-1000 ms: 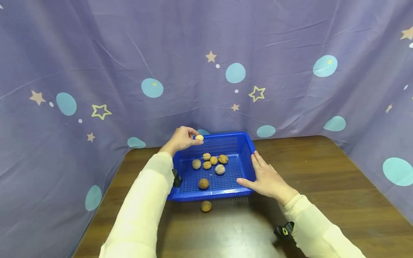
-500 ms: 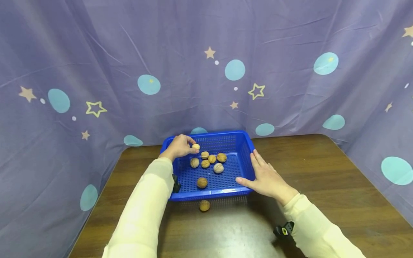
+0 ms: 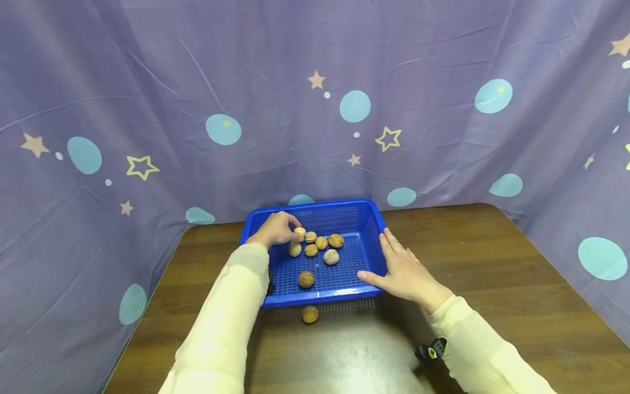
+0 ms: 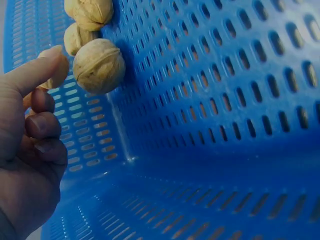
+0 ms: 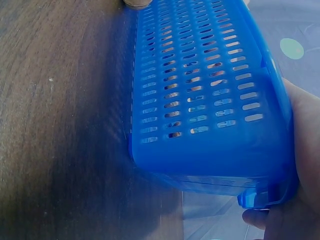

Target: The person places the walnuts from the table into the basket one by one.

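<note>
Pinched low inside the blue basket (image 3: 344, 216) by the left hand (image 3: 275, 230), a walnut (image 3: 299, 232) could be dropped & knock the cluster, w/ the right hand (image 3: 406, 271) spread flat on the rim.

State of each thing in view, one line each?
left hand: inside the basket, pinching a walnut
right hand: flat against the basket's right wall
blue basket: upright on table, walnuts inside
loose walnut: on table, outside the basket's near wall
</note>
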The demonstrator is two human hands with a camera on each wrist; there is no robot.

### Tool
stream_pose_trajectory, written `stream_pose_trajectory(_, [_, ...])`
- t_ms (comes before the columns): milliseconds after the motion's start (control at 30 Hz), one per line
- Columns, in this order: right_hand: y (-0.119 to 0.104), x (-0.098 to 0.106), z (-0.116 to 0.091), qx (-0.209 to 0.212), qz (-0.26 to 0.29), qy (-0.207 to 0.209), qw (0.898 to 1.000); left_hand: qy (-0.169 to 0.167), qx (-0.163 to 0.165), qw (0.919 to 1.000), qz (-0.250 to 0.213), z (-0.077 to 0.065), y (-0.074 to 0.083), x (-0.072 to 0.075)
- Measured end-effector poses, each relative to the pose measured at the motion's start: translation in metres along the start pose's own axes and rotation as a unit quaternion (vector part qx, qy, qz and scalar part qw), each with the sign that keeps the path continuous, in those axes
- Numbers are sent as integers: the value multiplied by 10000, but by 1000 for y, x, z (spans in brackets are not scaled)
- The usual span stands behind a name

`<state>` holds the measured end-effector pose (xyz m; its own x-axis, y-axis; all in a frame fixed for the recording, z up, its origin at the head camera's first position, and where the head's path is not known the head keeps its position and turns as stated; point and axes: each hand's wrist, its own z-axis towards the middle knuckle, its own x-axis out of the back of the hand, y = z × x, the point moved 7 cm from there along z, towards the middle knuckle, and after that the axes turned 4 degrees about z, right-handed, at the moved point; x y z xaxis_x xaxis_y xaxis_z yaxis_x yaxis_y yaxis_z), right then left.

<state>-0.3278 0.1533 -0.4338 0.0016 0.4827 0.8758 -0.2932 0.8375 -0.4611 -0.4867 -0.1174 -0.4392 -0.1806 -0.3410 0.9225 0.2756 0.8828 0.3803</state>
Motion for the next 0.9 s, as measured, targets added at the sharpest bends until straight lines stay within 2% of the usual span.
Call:
stream_pose_trajectory(167, [-4, -1, -2, 35, 42, 7, 10000, -94, 140, 9997, 200, -4, -3, -1])
stream_pose_trajectory(300, [-5, -2, -3, 66, 40, 26, 10000, -111, 110, 9996, 237, -7, -4, 1])
stream_pose_trajectory(467, [-7, -1, -4, 69, 84, -6, 9999, 1, -56, 9998, 168, -10, 4, 16])
stream_pose_trajectory(567, [-7, 1, -5, 55, 116, -15, 9999, 135, -219, 9996, 62, -12, 16, 32])
stream_pose_trajectory(700, [-4, 1, -5, 32, 100, -6, 9999, 249, -372, 9980, -446, -23, 36, 56])
stream_pose_trajectory(800, [-2, 1, -5, 25, 111, -5, 9999, 313, -542, 9943, -866, -39, 54, 72])
stream_pose_trajectory(900, [0, 1, -2, 39, 107, 15, 9999, 415, -882, 9883, -1176, -64, 74, 86])
